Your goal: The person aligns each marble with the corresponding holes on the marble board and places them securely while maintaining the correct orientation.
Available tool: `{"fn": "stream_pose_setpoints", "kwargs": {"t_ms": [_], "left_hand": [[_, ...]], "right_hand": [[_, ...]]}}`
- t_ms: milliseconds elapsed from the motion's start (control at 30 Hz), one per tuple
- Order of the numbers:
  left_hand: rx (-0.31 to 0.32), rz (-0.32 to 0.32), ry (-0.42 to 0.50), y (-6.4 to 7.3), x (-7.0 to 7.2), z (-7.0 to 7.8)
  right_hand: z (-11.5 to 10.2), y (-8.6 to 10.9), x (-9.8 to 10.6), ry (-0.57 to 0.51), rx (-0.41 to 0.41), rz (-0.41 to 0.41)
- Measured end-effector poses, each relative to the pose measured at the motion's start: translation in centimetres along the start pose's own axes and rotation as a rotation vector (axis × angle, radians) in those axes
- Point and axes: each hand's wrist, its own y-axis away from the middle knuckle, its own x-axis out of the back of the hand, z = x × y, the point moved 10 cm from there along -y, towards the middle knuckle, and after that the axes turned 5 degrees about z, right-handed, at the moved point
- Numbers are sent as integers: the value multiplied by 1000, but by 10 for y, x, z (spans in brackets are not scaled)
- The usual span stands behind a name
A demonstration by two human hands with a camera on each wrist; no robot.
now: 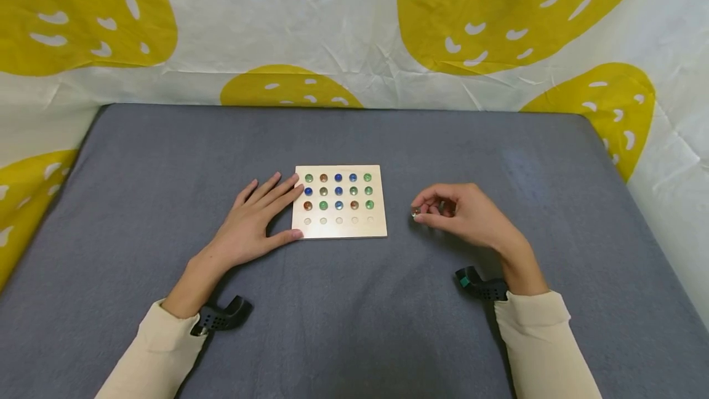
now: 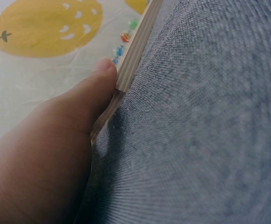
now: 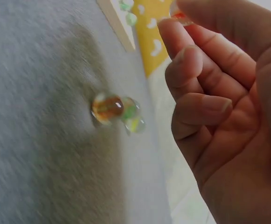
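Observation:
A pale wooden board (image 1: pixel 379 226) with rows of round hollows lies on the grey cloth. Green, blue and brownish glass marbles (image 1: pixel 338 191) sit in its three back rows; the front row shows bare hollows (image 1: pixel 340 221). My left hand (image 1: pixel 246 226) rests at the board's left edge, fingers spread and straight, thumb near the front corner. Right of the board, my right hand (image 1: pixel 471 214) pinches a clear marble with orange-red inside (image 3: pixel 180 17) between thumb and fingertip. Below that hand, an orange marble (image 3: pixel 108 108), a green one and a yellowish one lie on the cloth.
The grey cloth (image 1: pixel 354 325) covers the whole tabletop. Behind it hangs a white curtain (image 1: pixel 288 11) with yellow fruit shapes. A black wrist camera (image 1: pixel 227 314) sits on the left wrist, and another black camera (image 1: pixel 482 285) on the right.

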Motion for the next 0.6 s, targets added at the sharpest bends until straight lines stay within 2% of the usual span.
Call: {"fn": "stream_pose_setpoints", "kwargs": {"t_ms": [167,400,600], "left_hand": [[0,2,0,0,0,0],[-3,0,-2,0,0,0],[-4,0,1,1,0,1]], "right_hand": [[-10,-5,-11,-10,29,11],[-29,-15,-33,-18,70,-18],[-36,-22,-47,-33,112,-15]]}}
